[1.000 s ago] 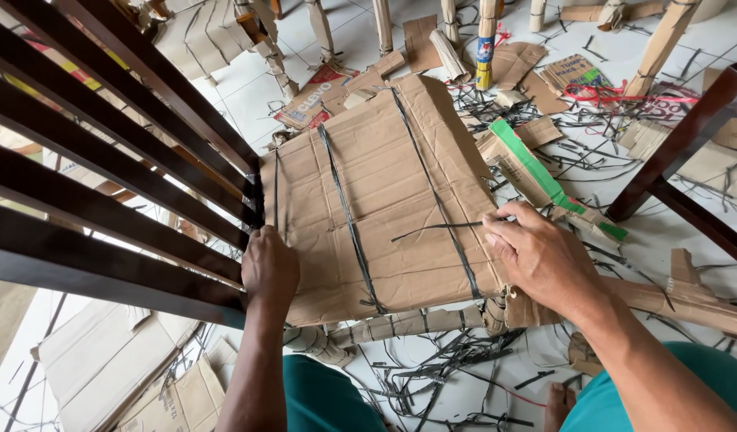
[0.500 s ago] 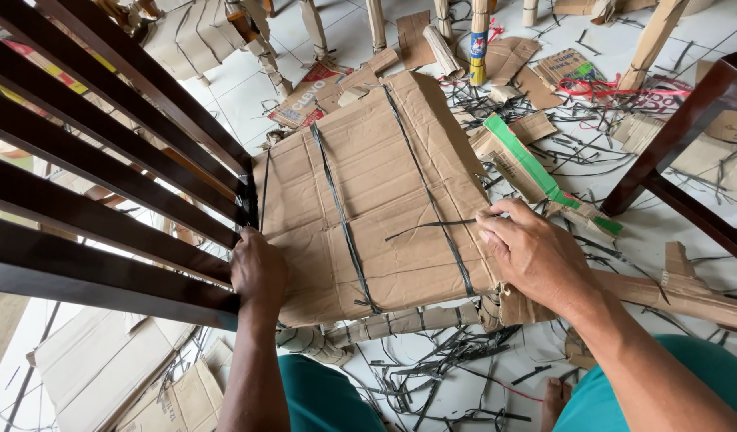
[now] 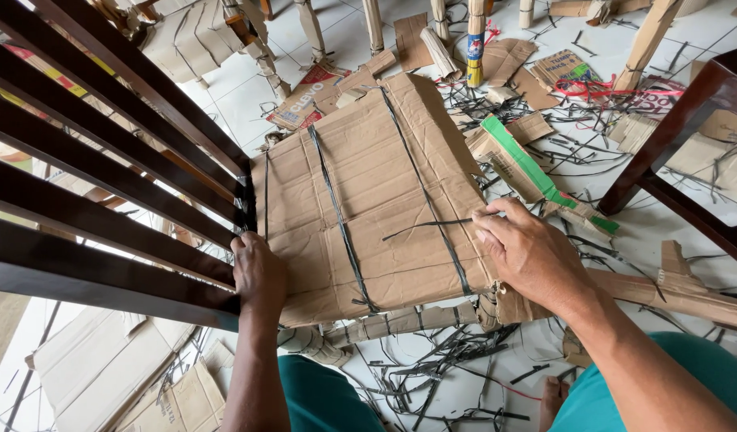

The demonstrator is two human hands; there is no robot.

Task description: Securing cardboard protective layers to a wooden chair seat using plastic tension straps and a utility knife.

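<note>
The left hand (image 3: 259, 272) presses flat on the cardboard (image 3: 368, 200) wrapped over the chair seat, steadying it, while the right hand (image 3: 532, 256) pinches a loose black strap (image 3: 428, 228) at its edge.

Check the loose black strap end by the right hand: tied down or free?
Free: the black strap end lies loose across the cardboard, pinched by the right hand.

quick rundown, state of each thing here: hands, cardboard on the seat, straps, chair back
left hand: pressed flat on the cardboard's left edge, holding nothing
right hand: fingertips pinching the loose strap end
cardboard wrap: creased, bound over the chair seat
black straps: two run taut across the wrap
loose strap end: untied, lying slack on the wrap
chair back slats: bare, unwrapped
floor: littered with strap offcuts and cardboard scraps
</note>
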